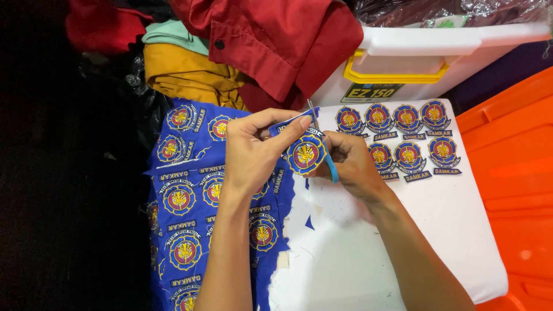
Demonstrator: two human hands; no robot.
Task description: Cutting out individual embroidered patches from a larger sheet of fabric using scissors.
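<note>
- While the left hand [253, 152] pinches a round embroidered badge [306, 154] by its blue cloth edge, thumb on top and fingers [276, 118] curled behind, the badge sits raised just above the white counter [357, 253].
- The right hand [351, 164] closes its fingers through the blue handles of a pair of scissors [322, 147], blades pointing up along the badge's rim.
- Risk: the blades run very near the stitched border, so a slight turn of the badge could nick the embroidery.
- Risk: the left thumb lies close to the blade tips and could be cut.
- Beside the wrist lies the uncut blue sheet of badges [190, 196]; finished badges [403, 138] sit in rows near a white bin [426, 52].
</note>
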